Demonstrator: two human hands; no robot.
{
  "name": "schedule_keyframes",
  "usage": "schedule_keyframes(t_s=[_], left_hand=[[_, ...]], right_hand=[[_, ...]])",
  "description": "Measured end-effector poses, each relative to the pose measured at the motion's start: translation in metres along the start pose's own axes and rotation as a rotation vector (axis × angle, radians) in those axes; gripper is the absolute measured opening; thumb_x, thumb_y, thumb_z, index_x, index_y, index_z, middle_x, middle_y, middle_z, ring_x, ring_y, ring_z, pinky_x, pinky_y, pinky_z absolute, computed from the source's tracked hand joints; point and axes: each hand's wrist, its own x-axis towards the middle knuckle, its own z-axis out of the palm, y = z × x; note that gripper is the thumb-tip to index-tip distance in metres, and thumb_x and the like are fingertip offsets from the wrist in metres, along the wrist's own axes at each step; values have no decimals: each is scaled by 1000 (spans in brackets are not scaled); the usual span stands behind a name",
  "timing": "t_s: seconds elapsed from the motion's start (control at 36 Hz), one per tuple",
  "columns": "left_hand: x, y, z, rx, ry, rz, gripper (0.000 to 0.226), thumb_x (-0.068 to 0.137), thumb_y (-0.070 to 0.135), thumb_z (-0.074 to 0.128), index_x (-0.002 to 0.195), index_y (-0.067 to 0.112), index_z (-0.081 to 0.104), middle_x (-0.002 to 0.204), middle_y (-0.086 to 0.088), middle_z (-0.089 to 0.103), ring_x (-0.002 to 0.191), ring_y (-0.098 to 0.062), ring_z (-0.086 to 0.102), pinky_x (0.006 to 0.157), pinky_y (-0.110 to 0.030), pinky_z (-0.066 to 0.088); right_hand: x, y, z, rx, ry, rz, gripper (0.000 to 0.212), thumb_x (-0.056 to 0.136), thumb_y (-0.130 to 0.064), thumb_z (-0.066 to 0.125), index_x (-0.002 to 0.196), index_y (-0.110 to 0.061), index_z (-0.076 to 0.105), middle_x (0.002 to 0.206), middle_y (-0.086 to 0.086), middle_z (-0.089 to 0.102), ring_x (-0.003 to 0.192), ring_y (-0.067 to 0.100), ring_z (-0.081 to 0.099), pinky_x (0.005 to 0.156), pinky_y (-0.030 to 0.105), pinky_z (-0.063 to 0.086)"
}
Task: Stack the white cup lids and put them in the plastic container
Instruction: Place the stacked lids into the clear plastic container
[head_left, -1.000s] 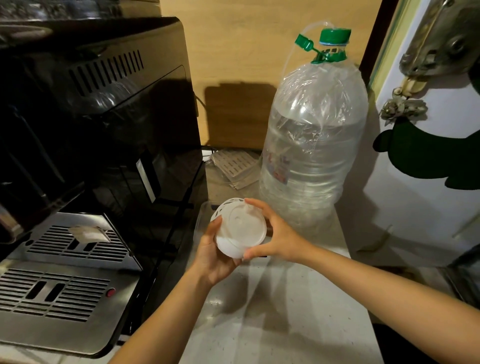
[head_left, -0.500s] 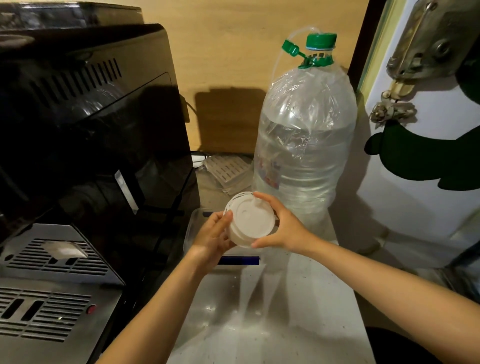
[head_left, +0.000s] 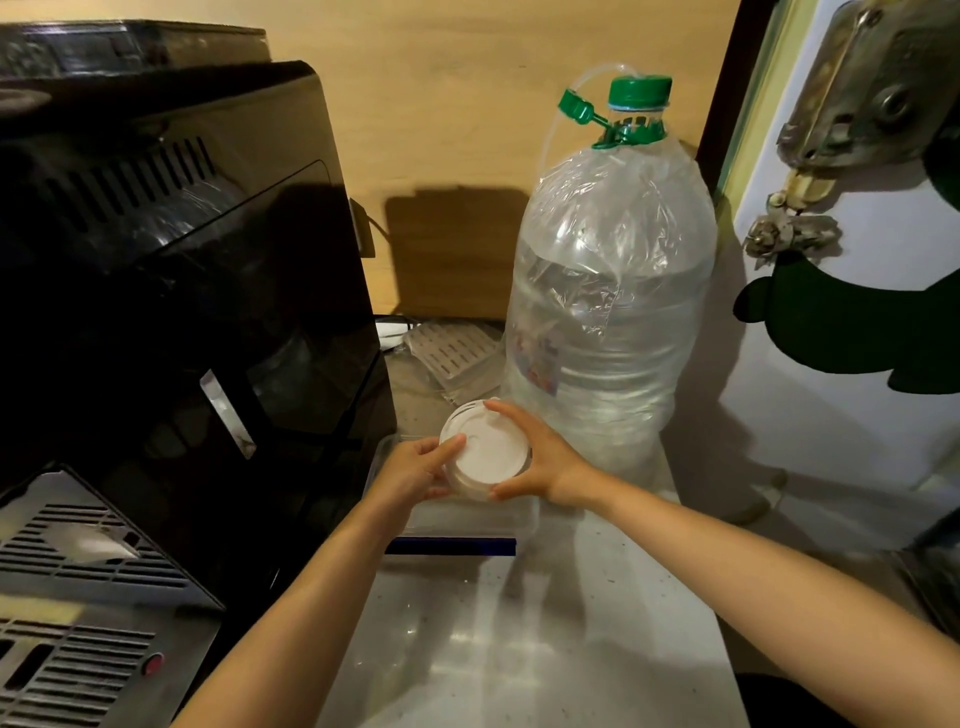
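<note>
A stack of white cup lids (head_left: 485, 451) is held between both hands, its round face turned towards me. My left hand (head_left: 415, 470) grips the stack's left side with the thumb on its face. My right hand (head_left: 540, 462) holds the right side from top to bottom. The stack is above a clear plastic container (head_left: 467, 519) with a dark blue front edge. That container stands on the counter between the coffee machine and the water bottle, mostly hidden by my hands.
A black coffee machine (head_left: 182, 312) with a steel drip tray (head_left: 78, 597) fills the left. A large clear water bottle (head_left: 608, 312) with a green cap stands right of the container. A slotted plastic piece (head_left: 452, 348) lies behind. The pale speckled counter (head_left: 493, 649) runs towards me.
Both hands have carried the lid stack away from me and lower, over the plastic container. The camera has shifted, so the coffee machine fills more of the left.
</note>
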Motion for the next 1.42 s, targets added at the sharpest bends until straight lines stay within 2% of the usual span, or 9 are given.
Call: schedule_keyframes(t_s=[0.08, 0.25, 0.5, 0.64, 0.72, 0.89, 0.97, 1.28, 1.42], left_hand=[[6, -5, -5, 17, 28, -26, 34, 87, 27, 56, 113, 3, 60, 89, -3, 66, 84, -17, 64, 71, -26, 54], [19, -22, -16, 73, 64, -103, 40, 86, 26, 58, 120, 5, 54, 91, -2, 63, 82, -13, 61, 58, -18, 51], [37, -43, -25, 174, 62, -205, 36, 87, 25, 57, 116, 4, 57, 100, -9, 63, 87, -20, 61, 67, -23, 50], [50, -50, -27, 260, 31, -278, 30, 85, 23, 60, 108, 4, 60, 93, -8, 64, 88, -22, 63, 70, -25, 51], [56, -53, -28, 340, -10, -317, 26, 85, 22, 60, 103, 4, 62, 88, -8, 66, 81, -20, 63, 70, -26, 51], [66, -58, -30, 448, -78, -362, 25, 85, 23, 60, 99, 3, 65, 85, -7, 66, 76, -16, 62, 66, -22, 49], [69, -61, -31, 476, -88, -375, 22, 83, 23, 62, 92, 3, 67, 88, -11, 67, 78, -19, 62, 73, -27, 49], [72, -64, -24, 513, -49, -361, 16, 82, 17, 64, 80, 1, 64, 67, -6, 61, 61, -16, 58, 61, -25, 49], [71, -64, -20, 561, -29, -326, 17, 84, 20, 61, 89, 4, 64, 77, -6, 62, 78, -20, 60, 75, -31, 50]], right_hand=[[9, 4, 7, -34, -25, 24, 97, 60, -6, 84, 139, -20, 29, 144, 12, 33, 132, 24, 31, 100, 19, 24], [20, 16, 24, -13, -73, 83, 102, 60, -9, 84, 140, -30, 25, 141, 12, 35, 129, 26, 35, 106, 33, 32], [34, 30, 43, -32, -132, 187, 96, 58, -12, 85, 137, -11, 29, 139, 10, 41, 128, 26, 38, 105, 39, 39], [41, 41, 52, -71, -180, 225, 98, 59, -15, 84, 138, -12, 27, 142, 9, 37, 130, 25, 34, 108, 38, 35], [44, 46, 53, -99, -215, 224, 89, 63, -7, 81, 135, -12, 30, 133, 4, 40, 124, 18, 35, 101, 26, 31], [52, 50, 57, -230, -293, 262, 100, 61, -11, 83, 141, -13, 21, 147, 11, 30, 134, 28, 28, 111, 39, 29], [54, 50, 60, -301, -317, 291, 102, 63, -12, 82, 142, -12, 18, 149, 13, 26, 135, 29, 28, 110, 37, 29], [57, 50, 63, -402, -345, 368, 93, 63, -11, 82, 138, -7, 26, 141, 17, 37, 126, 32, 41, 103, 36, 40], [58, 50, 66, -426, -350, 404, 96, 65, -13, 81, 140, -7, 22, 138, 17, 42, 124, 32, 43, 102, 38, 42]])
